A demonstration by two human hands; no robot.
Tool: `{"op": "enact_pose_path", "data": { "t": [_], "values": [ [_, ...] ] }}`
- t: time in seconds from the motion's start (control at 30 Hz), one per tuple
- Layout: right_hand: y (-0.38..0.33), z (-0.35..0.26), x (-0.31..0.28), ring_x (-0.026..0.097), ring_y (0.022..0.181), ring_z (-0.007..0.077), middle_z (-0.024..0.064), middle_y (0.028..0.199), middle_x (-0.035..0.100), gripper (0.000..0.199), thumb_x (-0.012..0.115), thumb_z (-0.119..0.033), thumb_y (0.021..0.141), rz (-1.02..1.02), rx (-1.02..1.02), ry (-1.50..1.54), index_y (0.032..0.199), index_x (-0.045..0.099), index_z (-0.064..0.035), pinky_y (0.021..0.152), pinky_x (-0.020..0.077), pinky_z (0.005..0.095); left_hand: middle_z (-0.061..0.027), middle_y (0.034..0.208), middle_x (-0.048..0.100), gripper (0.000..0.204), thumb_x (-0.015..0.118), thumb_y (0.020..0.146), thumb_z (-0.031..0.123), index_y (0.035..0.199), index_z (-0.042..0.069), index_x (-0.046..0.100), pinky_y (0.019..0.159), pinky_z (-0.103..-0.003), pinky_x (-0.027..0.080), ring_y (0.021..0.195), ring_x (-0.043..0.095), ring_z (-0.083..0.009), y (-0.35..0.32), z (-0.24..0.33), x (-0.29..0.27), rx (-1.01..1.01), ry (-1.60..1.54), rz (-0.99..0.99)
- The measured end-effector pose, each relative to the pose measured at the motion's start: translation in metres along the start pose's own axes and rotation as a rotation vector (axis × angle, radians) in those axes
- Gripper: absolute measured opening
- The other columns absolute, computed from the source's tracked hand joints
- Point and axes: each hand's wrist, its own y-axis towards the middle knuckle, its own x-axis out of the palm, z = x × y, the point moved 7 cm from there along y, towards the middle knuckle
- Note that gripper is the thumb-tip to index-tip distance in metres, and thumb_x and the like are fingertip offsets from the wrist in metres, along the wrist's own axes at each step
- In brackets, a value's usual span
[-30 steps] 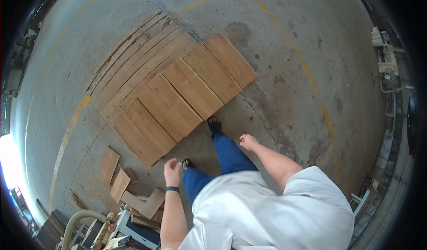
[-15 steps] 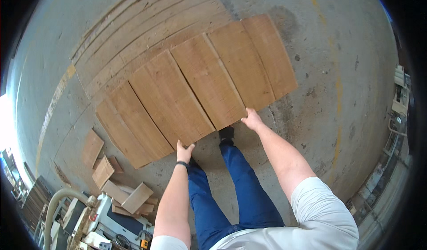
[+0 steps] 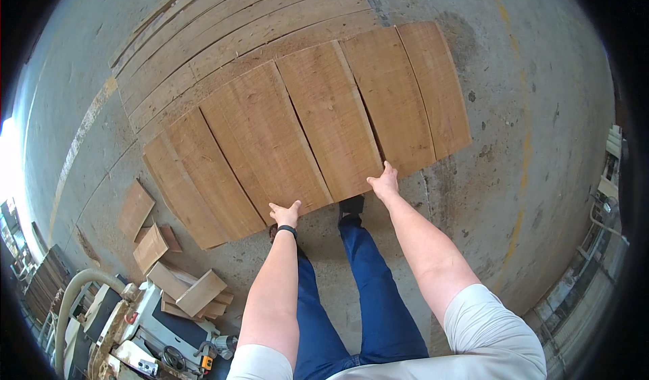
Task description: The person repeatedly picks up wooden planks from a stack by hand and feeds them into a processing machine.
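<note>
Several wide brown wooden boards [image 3: 260, 133] lie side by side in a slightly fanned row in front of me, with narrow dark gaps between some of them. My left hand [image 3: 285, 214] grips the near end of a board left of the middle, fingertips and thumb apart along its edge. My right hand [image 3: 384, 181] holds the near right corner of the middle board [image 3: 329, 120], with a finger at the gap beside the board to its right [image 3: 392, 103]. The undersides of the boards and any fingers beneath them are hidden.
Beyond the row, long rough planks [image 3: 270, 25] lie together. Short wood offcuts [image 3: 150, 248] are piled at the left on the concrete floor [image 3: 534, 143]. A machine with a hose [image 3: 94, 279] stands at lower left. My shoe [image 3: 351, 206] is close to the boards' near edge.
The boards sit slightly farther right in view. A dark gap now shows along the right side of the middle board. My left hand has shifted a little right and up along the edge.
</note>
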Motion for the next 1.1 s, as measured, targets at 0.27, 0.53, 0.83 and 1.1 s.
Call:
{"op": "enact_pose_path", "data": {
  "t": [0.27, 0.53, 0.83, 1.1],
  "values": [
    [-0.006, -0.009, 0.002, 0.042, 0.138, 0.0344, 0.0218, 0.148, 0.041, 0.099, 0.086, -0.030, 0.071, 0.037, 0.048, -0.030, 0.151, 0.033, -0.0037, 0.114, 0.0376, 0.0424, -0.0290, 0.152, 0.032, 0.106, 0.086, 0.071, 0.038, 0.150, -0.005, 0.031, 0.114, -0.046, 0.035, 0.141, 0.036, -0.0409, 0.016, -0.013, -0.048, 0.075, 0.091, 0.070],
    [-0.050, -0.032, 0.023, 0.061, 0.121, 0.0297, 0.0183, 0.130, 0.064, 0.070, 0.084, -0.031, 0.076, -0.333, -0.270, 0.236, 0.134, 0.056, -0.0024, 0.101, 0.0473, 0.0378, -0.0145, 0.109, 0.071, 0.043, 0.077, 0.083, 0.016, 0.117, -0.004, 0.063, 0.089, -0.035, 0.053, 0.098, 0.068, -0.0263, -0.021, 0.014, -0.105, 0.488, -0.222, -0.199],
    [-0.140, -0.069, -0.085, 0.061, 0.112, 0.0367, 0.0166, 0.120, 0.065, 0.042, 0.068, -0.026, 0.088, 0.151, -0.543, 0.001, 0.125, 0.064, -0.0068, 0.095, 0.0490, 0.0427, -0.0111, 0.103, 0.063, 0.033, 0.071, 0.084, 0.024, 0.114, 0.009, 0.067, 0.086, -0.045, 0.051, 0.099, 0.061, -0.0342, -0.115, 0.076, -0.249, 0.855, 0.391, 0.386],
    [-0.249, 0.009, -0.183, 0.059, 0.113, 0.0319, 0.0101, 0.121, 0.064, 0.040, 0.065, -0.022, 0.089, 0.271, -0.475, -0.400, 0.128, 0.062, -0.0127, 0.096, 0.0490, 0.0444, -0.0072, 0.105, 0.064, 0.029, 0.069, 0.082, 0.017, 0.110, 0.014, 0.069, 0.089, -0.044, 0.048, 0.104, 0.060, -0.0277, -0.180, 0.011, -0.371, 0.874, 0.641, 0.394]
  ]
}}
